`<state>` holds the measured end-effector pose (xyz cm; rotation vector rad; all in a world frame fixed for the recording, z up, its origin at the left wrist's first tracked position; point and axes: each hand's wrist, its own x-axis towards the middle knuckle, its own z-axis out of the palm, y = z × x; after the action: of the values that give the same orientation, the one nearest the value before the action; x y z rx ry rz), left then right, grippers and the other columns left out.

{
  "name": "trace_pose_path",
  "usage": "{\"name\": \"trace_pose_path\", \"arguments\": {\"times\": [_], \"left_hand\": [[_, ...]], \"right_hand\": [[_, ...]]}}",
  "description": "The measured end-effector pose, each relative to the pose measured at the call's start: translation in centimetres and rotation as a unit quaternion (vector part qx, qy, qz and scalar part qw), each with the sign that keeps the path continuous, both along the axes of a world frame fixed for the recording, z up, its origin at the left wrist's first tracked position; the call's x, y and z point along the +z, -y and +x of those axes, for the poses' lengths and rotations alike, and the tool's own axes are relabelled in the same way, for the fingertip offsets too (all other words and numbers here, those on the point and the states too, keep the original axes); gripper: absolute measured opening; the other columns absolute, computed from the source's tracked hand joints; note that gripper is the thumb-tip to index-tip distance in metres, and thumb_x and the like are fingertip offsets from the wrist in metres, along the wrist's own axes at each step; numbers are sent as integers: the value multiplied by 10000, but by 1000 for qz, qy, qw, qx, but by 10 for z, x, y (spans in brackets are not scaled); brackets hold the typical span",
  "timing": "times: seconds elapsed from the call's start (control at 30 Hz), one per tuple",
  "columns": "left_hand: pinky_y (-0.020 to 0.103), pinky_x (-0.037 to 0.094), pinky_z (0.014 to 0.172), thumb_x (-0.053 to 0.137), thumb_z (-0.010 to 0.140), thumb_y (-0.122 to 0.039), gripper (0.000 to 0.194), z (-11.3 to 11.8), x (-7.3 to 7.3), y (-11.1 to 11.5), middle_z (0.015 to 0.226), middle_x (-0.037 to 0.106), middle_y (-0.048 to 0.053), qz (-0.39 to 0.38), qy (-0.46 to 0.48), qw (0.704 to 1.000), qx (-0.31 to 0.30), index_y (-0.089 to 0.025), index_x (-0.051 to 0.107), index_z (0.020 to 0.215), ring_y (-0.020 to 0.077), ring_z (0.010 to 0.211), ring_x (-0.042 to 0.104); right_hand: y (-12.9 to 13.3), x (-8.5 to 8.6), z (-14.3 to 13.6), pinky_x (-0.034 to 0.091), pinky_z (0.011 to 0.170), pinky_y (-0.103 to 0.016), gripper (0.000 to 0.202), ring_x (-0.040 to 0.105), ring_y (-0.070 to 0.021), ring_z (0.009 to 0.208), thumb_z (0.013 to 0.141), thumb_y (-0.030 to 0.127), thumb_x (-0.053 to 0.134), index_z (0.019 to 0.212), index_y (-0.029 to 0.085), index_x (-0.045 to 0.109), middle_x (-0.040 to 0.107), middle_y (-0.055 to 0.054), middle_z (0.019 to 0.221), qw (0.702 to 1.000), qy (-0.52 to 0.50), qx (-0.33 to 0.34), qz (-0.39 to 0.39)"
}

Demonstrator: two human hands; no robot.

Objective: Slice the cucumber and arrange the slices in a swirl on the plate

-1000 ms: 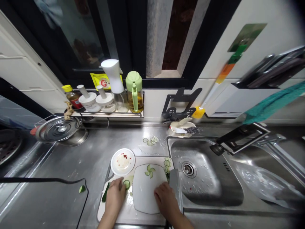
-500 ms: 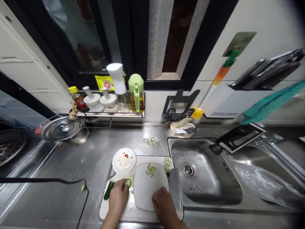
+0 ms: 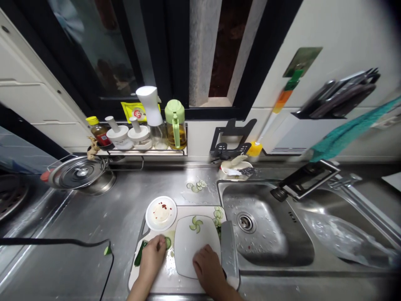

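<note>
My left hand [image 3: 152,256] is over the left half of the cutting board [image 3: 167,284], its fingertips pinched together beside a round cucumber slice [image 3: 168,243]. What sits between those fingers is hidden. A dark green cucumber piece [image 3: 140,253] lies just left of that hand. Curled fingers of my right hand [image 3: 208,266] rest over the lower right of a white square plate [image 3: 194,251]; anything inside them cannot be made out. Curved cucumber slices [image 3: 196,224] form a pinwheel near the plate's top. A wide-bladed knife [image 3: 230,246] lies along the board's right side.
A small round white plate [image 3: 161,213] with red bits overlaps the board's upper left corner. More cucumber slices [image 3: 196,186] lie on the steel counter behind. The sink [image 3: 266,234] is to the right. A black cable [image 3: 62,241] and a cucumber end [image 3: 107,251] are at left.
The view has shifted slightly. My right hand has moved a little left over the square plate, uncovering a dark bit by the knife. My left hand stays by the cucumber slice.
</note>
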<state>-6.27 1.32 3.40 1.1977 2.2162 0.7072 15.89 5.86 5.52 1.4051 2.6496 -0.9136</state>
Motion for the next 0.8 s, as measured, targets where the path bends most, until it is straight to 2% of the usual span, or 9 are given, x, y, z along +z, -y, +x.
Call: {"name": "trace_pose_path", "arguments": {"times": [0.1,0.2,0.27,0.33,0.4,0.6,0.73,0.8], "left_hand": [[212,378,598,486,776,-350,193,-3,2,1,589,557,-30,-10,45,999,-2,-205,581,692,121,572,506],[207,367,592,526,754,-375,205,0,9,-1,603,541,-33,-4,103,995,-9,-191,611,723,112,582,483],[203,357,582,551,738,-379,213,6,17,-5,606,531,-32,9,155,988,-20,-179,623,720,104,581,464],[199,343,567,580,717,-374,211,16,25,-11,587,512,-37,19,210,977,-33,-169,628,701,96,570,441],[195,325,545,613,691,-372,212,27,31,-18,555,485,-45,20,260,965,-41,-162,629,672,87,552,417],[201,338,555,701,620,-413,274,46,35,-37,563,547,-32,7,386,921,-44,-151,628,653,81,552,449],[194,294,508,721,598,-542,417,53,29,-44,536,529,-47,-39,453,891,-9,-148,634,701,60,498,423],[185,247,468,704,605,-606,494,60,24,-45,552,542,-46,-77,507,857,41,-143,625,760,44,460,404]], "right_hand": [[-1,-4,-6,351,801,-307,167,518,-200,936,857,140,478,780,197,615,639,-36,876,999,-33,-11,-4],[-6,-4,-14,361,861,-318,166,527,-195,892,808,99,484,793,180,628,635,-45,849,995,-95,-29,-17],[-12,-2,-19,366,894,-327,217,532,-203,931,760,85,500,894,172,647,647,-57,922,988,-144,-49,-36],[-18,1,-22,356,941,-342,355,524,-215,1022,729,91,508,1049,170,636,648,-72,1055,978,-188,-66,-55],[-24,3,-23,348,968,-346,414,517,-220,1075,720,110,515,1114,174,625,641,-77,1123,970,-217,-82,-75],[-41,14,-15,402,828,-303,102,583,-202,893,739,211,572,771,201,668,681,-31,842,962,-203,-134,-122],[-46,22,-6,401,731,-274,110,581,-171,771,760,241,565,691,202,641,656,-2,726,961,-202,-142,-127],[-47,26,-2,398,696,-265,125,577,-164,749,767,259,567,695,195,646,655,-5,723,959,-203,-152,-128]]}}
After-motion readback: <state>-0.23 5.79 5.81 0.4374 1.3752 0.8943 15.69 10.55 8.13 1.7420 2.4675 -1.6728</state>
